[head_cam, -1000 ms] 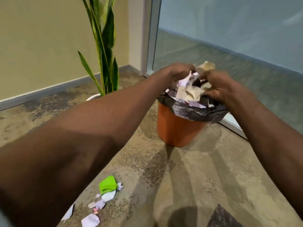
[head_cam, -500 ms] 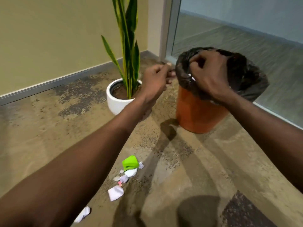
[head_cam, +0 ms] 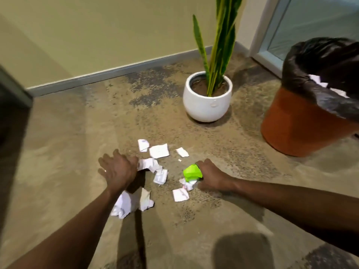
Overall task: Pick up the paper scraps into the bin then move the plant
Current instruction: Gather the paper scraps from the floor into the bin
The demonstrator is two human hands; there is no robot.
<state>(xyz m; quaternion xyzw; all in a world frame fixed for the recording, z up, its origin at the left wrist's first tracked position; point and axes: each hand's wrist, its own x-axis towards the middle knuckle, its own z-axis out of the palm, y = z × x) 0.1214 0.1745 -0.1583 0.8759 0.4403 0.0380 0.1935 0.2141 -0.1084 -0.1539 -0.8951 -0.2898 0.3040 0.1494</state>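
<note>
Reaching down, my right hand (head_cam: pixel 210 176) curls round the green scrap (head_cam: pixel 192 172), while my left hand (head_cam: pixel 116 171), fingers seemingly spread, touches white scraps (head_cam: pixel 149 165) on the carpet (head_cam: pixel 58 152).

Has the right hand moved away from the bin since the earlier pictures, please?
Yes. The right hand has left the bin rim and come down to the floor, where it grips the green scrap.

Both forearms are bare, with no sleeves in view up to the frame's edge. The left hand (head_cam: pixel 116 171) wears a thin ring on one finger; the right hand (head_cam: pixel 211 177) shows no jewellery.
</note>
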